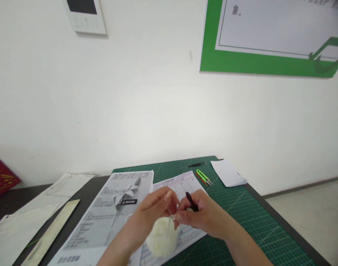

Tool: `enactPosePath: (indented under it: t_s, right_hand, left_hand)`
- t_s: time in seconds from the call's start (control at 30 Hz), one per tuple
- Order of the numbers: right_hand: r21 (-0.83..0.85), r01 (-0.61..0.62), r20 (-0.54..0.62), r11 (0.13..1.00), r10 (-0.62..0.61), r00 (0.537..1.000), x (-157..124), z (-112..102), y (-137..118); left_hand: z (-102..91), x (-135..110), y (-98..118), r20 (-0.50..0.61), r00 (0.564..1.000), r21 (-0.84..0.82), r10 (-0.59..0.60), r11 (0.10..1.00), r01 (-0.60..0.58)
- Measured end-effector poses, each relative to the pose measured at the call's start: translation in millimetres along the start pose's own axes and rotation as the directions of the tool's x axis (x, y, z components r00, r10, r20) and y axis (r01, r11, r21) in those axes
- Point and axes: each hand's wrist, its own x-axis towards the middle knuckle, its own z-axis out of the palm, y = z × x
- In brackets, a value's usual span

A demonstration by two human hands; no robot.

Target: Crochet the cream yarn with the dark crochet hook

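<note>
My right hand (198, 214) is closed round a crochet hook (191, 201), whose dark handle sticks up past the fingers. Its tip meets my left hand (155, 207), which pinches a strand of pale cream yarn (171, 218). The fingertips of both hands nearly touch, and the small piece of work between them is mostly hidden. Just below them, a ball of cream yarn (162, 240) rests on the printed sheets.
Under the hands lie a printed pattern page (102, 207) and a form with a grid (182, 184) on a green cutting mat (241, 218). Beyond are green thread snips (203, 176), dark tweezers (196, 164) and white paper (227, 172). A ruler (52, 232) lies left; a wall stands behind.
</note>
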Motion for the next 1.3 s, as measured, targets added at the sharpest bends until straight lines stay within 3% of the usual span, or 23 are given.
enactPosePath:
  t_s: [0.03,0.1,0.2,0.33,0.43,0.57,0.63,0.7,0.73,0.8,0.87,0.97,1.07,1.17,1.3]
  right_hand:
    - [0.014,0.000,-0.001,1.000,0.000,1.000,0.6,0.7,0.6]
    - [0.021,-0.021,0.002,1.000,0.021,1.000,1.9,1.2,2.4]
    - [-0.027,-0.061,0.025,0.998,0.062,0.998,3.5,0.8,5.0]
    - [-0.068,-0.060,0.103,0.996,0.066,0.992,4.1,-0.6,5.0]
    - [-0.158,-0.057,0.081,0.986,0.071,0.994,4.0,-1.5,4.4]
    - [-0.199,-0.056,0.098,0.978,0.077,0.992,3.9,-1.4,6.2]
    - [-0.166,-0.074,0.108,0.983,0.092,0.990,4.1,-0.9,7.3]
    - [-0.119,-0.069,0.091,0.990,0.080,0.993,4.6,-0.9,7.6]
    - [-0.091,-0.062,0.090,0.994,0.070,0.993,4.9,-1.1,7.4]
    - [-0.037,-0.064,0.117,0.997,0.068,0.991,5.5,-2.0,6.5]
    - [0.011,-0.115,0.152,0.993,0.112,0.982,5.7,-2.7,5.5]
    - [0.089,-0.175,0.141,0.981,0.161,0.977,5.6,-2.9,4.7]
    - [0.144,-0.164,0.131,0.976,0.146,0.981,4.8,-3.3,4.8]
    - [0.157,-0.147,0.145,0.976,0.125,0.981,3.6,-4.2,5.4]
    - [0.188,-0.133,0.118,0.973,0.112,0.987,3.1,-4.5,6.3]
  left_hand:
    - [10.3,-2.6,-1.7,0.085,0.996,-0.089,-0.019,0.996,0.027]
    - [18.4,-4.3,-4.3,0.116,0.987,-0.323,-0.109,0.936,0.141]
    - [8.6,0.3,-5.5,0.145,0.969,-0.444,-0.201,0.862,0.245]
    - [-7.6,7.7,-7.2,0.161,0.956,-0.518,-0.244,0.804,0.293]
    - [-11.1,6.4,-8.9,0.150,0.968,-0.610,-0.199,0.753,0.249]
    - [-12.8,-0.8,-6.2,0.040,0.999,-0.772,0.021,0.635,0.017]
    - [-14.2,-3.3,-1.7,-0.061,0.984,-0.692,0.166,0.703,-0.162]
    - [-16.7,-4.4,3.7,-0.131,0.940,-0.356,0.314,0.870,-0.340]
    - [-18.5,-4.4,5.9,-0.123,0.927,-0.150,0.353,0.917,-0.369]
    - [-23.1,-3.4,7.5,-0.059,0.942,0.178,0.332,0.932,-0.317]
    - [-27.5,-1.3,4.6,0.036,0.978,0.325,0.205,0.923,-0.205]
    - [-29.2,1.4,-3.9,0.164,0.985,0.276,0.052,0.956,-0.096]
    - [-22.0,0.0,-8.6,0.246,0.967,0.104,0.059,0.991,-0.087]
    - [-12.0,-3.9,-9.1,0.247,0.963,-0.108,0.107,0.991,-0.082]
    - [-5.9,-6.0,-12.8,0.177,0.983,-0.398,0.051,0.917,0.024]
